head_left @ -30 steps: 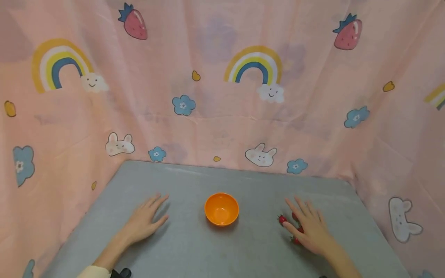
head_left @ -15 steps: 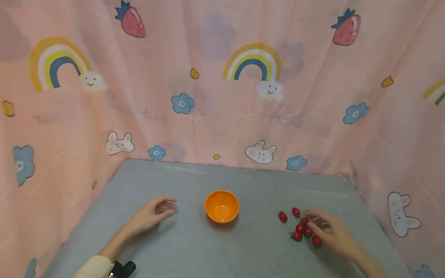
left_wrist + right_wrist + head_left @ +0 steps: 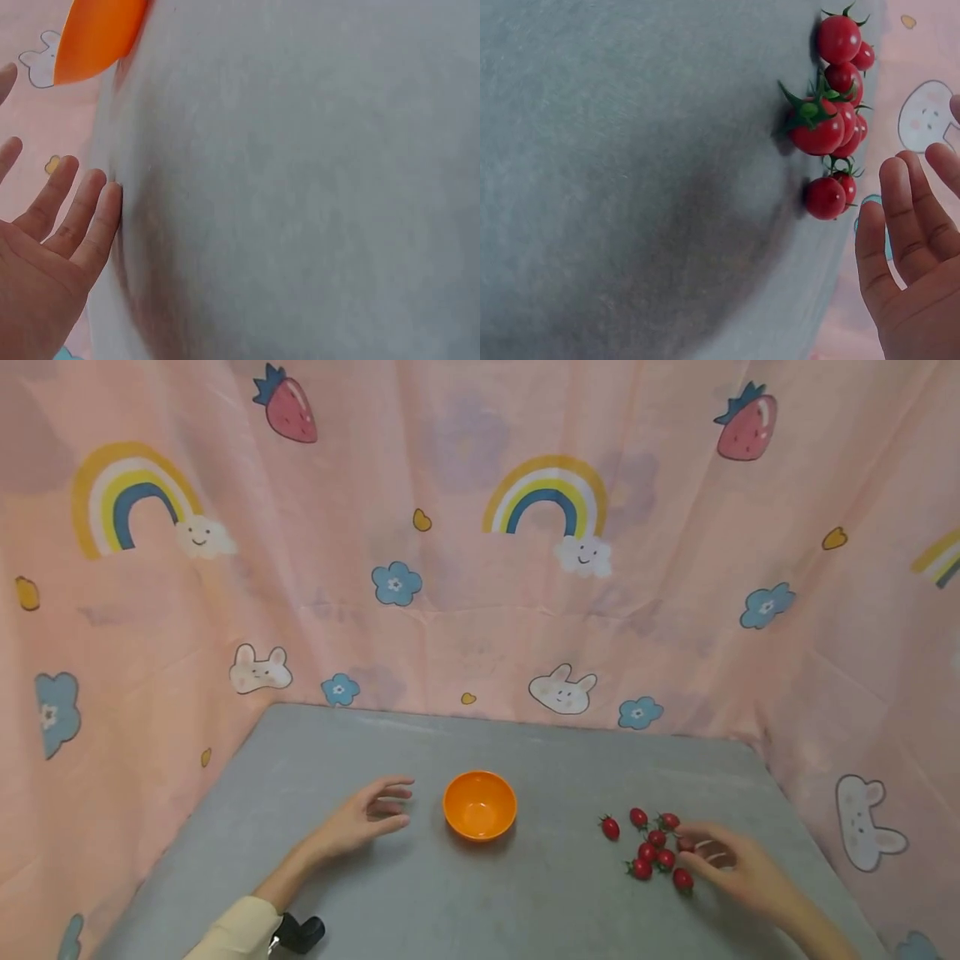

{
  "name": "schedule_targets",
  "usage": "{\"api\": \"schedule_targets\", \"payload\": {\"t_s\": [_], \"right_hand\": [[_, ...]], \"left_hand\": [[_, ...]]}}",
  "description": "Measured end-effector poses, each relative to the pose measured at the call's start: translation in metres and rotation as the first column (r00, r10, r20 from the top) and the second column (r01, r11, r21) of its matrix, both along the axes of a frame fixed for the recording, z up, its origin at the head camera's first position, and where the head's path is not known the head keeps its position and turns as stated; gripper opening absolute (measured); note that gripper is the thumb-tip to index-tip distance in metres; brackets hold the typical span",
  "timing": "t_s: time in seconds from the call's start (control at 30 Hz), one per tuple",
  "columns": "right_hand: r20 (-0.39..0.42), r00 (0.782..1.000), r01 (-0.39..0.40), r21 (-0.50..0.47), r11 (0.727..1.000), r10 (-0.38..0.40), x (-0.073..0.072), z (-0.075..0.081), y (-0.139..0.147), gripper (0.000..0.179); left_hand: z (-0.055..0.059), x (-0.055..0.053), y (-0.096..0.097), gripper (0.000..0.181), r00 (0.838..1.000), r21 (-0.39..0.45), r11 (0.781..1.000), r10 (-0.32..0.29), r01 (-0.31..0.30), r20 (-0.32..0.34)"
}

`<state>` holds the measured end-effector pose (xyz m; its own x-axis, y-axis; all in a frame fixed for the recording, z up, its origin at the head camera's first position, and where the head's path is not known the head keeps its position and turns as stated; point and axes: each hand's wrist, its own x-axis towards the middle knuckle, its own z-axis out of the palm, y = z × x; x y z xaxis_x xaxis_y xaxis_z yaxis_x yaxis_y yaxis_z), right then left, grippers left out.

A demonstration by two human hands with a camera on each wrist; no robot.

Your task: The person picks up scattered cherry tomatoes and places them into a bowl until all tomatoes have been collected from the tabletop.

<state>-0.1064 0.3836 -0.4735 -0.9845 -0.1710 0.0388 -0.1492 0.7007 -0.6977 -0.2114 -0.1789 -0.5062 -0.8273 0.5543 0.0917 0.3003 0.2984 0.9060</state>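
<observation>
- We see one pink cloth (image 3: 480, 635) behind everything, printed with, among other shapes, two strawberries (image 3: 291, 412) and three rainbows (image 3: 551, 470), one of them cut off at the right edge.
- Before it we have one grey table (image 3: 555, 785) carrying the bowl and the fruit.
- The left hand (image 3: 363, 817) reaches in above the table, its fingers spread and gently bent, with the thumb apart from them.
- The right hand (image 3: 731, 864) is at the other side, its fingers loosely bent; the right wrist view shows us gaps between some and others close together.
- At the left arm we find one cream sleeve (image 3: 240, 931).
- One orange bowl (image 3: 480, 818) stands upright on the table between the hands, just to the right of the left fingers and apart from them.
- At the sleeve's cuff sits one black object (image 3: 302, 935), partly cut off by the frame.
- Small red tomatoes (image 3: 647, 852) lie in a loose group on the table, just left of the right fingers. We count eight plainly, plus a ninth partly hidden beside those fingers; we cannot tell from the head view whether they touch it.
</observation>
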Motion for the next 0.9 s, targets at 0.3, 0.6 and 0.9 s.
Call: {"api": "schedule_targets", "payload": {"t_s": [0.3, 0.6, 0.9], "right_hand": [[0.051, 0.999, 0.01, -0.042, 0.999, -0.008, 0.007, -0.004, 0.007, 0.049], [0.107, 0.994, 0.018, 0.04, 0.999, -0.022, 0.016, -0.011, 0.012, 0.069], [0.119, 0.993, -0.032, 0.051, 0.998, 0.026, 0.017, -0.02, 0.011, 0.06]], "left_hand": [[0.008, -0.002, 0.023, 0.063, 0.999, 0.006, 0.999, -0.047, 0.047, -0.015], [0.007, 0.001, 0.04, 0.065, 0.998, 0.005, 0.998, -0.065, 0.065, -0.01], [0.003, 0.001, 0.05, 0.06, 0.996, 0.035, 0.995, -0.092, 0.092, 0.012]]}}
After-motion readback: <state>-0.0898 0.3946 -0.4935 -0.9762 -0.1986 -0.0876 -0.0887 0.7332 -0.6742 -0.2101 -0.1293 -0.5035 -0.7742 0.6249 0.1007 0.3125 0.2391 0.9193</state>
